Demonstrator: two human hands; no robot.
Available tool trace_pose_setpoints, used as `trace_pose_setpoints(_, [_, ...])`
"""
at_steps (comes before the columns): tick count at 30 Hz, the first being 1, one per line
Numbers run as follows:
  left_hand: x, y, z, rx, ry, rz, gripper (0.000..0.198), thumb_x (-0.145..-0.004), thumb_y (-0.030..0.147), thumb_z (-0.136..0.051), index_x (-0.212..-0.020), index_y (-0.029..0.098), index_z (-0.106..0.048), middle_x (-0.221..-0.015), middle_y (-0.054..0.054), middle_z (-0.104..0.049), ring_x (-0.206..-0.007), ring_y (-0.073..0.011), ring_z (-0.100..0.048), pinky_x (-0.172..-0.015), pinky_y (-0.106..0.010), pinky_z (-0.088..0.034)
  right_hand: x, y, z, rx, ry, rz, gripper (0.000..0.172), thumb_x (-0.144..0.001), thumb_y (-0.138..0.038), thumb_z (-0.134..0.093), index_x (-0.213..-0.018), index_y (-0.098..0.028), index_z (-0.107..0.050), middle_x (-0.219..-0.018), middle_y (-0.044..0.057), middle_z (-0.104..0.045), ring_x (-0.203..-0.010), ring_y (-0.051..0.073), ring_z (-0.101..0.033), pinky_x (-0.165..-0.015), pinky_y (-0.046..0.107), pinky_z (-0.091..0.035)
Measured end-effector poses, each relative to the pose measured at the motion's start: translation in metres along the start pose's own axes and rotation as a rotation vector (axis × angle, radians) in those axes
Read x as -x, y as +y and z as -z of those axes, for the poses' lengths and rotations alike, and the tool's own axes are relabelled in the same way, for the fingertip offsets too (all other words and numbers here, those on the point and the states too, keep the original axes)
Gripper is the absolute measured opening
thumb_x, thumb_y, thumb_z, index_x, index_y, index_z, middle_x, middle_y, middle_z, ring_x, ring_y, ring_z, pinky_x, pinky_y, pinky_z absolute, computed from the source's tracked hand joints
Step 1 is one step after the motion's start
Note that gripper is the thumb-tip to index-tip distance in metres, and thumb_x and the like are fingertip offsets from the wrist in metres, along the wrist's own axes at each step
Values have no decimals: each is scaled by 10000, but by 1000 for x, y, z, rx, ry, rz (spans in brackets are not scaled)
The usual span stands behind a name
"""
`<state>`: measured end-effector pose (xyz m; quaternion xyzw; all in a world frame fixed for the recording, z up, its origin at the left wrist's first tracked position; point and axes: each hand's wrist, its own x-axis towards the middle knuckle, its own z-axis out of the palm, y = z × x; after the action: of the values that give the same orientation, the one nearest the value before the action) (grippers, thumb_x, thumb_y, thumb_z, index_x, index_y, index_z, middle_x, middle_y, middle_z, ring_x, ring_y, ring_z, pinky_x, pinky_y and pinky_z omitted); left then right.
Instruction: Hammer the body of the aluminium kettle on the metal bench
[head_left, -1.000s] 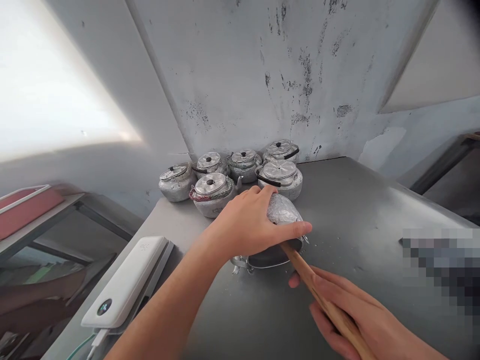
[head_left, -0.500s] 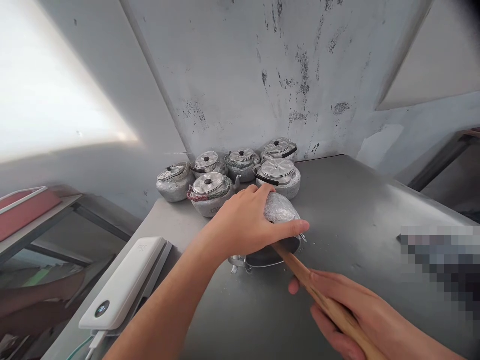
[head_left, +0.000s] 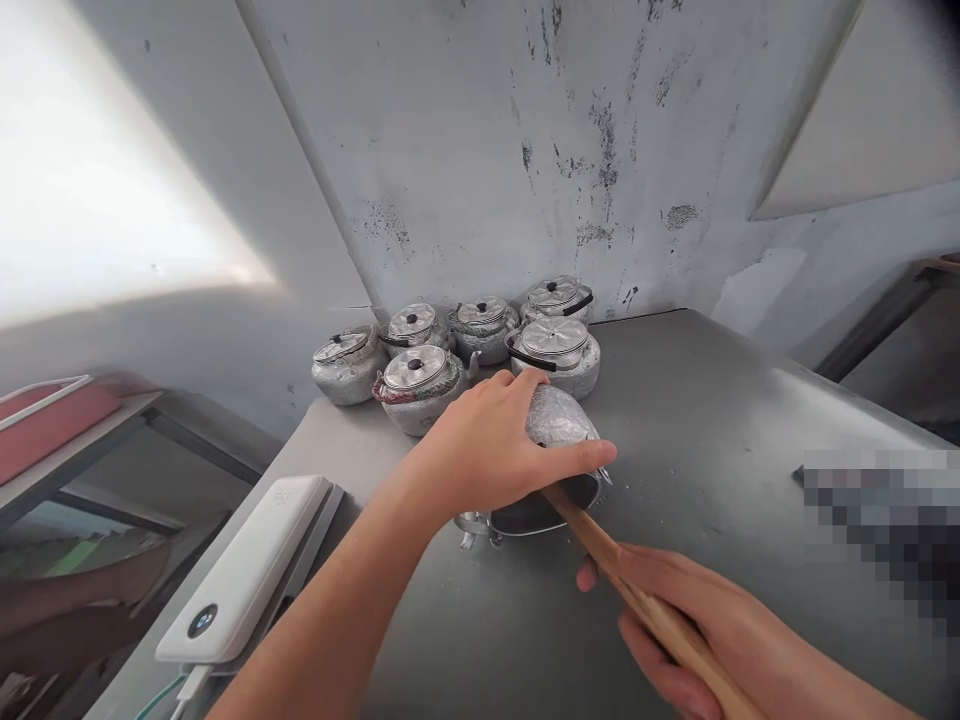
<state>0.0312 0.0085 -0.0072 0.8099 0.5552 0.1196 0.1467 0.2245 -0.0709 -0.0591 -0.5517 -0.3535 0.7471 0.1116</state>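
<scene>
On the table point(head_left: 712, 420), left hand point(head_left: 487, 445) clamps kettle point(head_left: 559, 425)

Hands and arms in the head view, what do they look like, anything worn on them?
Both are bare: the left hand and right hand wear no gloves, and no rings or watch show. Both forearms are uncovered as far as the picture shows, with no sleeve in sight.

A metalware workshop: small aluminium kettles point(head_left: 480, 340) cluster on a steel bench point(head_left: 697, 430).

The left hand point(head_left: 487, 450) covers most of the tipped kettle point(head_left: 559, 420). The wooden stick point(head_left: 645, 610) runs off the bottom edge. A pixelated patch point(head_left: 885, 530) hides the tabletop's point(head_left: 712, 420) right side.
</scene>
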Motion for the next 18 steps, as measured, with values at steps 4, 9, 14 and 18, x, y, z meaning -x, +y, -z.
trace_pose_setpoints(4, [0,-1,0,3,5,-5,950,-784,945,-493,-1428,251,-573,-1315,-139,-636,-1205,-398,-596,-967,-460,-467,0,2,4,-13,1,38,501,-1064,-501,-200,-1170,-225,-605,-490,-90,-394,-428,116,-233,-351,135,-283])
trace_pose_setpoints(9, [0,-1,0,7,-3,4,949,-787,945,-488,-1435,256,-561,-1337,-138,-629,-1232,-398,-584,-975,-460,-466,-3,9,5,43,-15,45,457,-1053,-515,-262,-1192,-225,-585,-499,-100,-421,-370,99,-230,-335,135,-306])
trace_pose_setpoints(14, [1,0,0,1,-2,-7,941,-787,944,-483,-1421,254,-575,-1345,-148,-631,-1229,-410,-589,-942,-451,-478,-7,9,5,34,-39,66,440,-1071,-447,-201,-1233,-232,-550,-504,-106,-418,-361,99,-206,-328,139,-301])
trace_pose_setpoints(18, [-1,-4,3,18,-1,4,906,-799,910,-525,-1425,258,-577,-1321,-127,-660,-1221,-391,-605,-975,-446,-472,-1,4,4,94,0,34,493,-1059,-493,-192,-1204,-215,-573,-517,-88,-388,-455,124,-218,-356,133,-292])
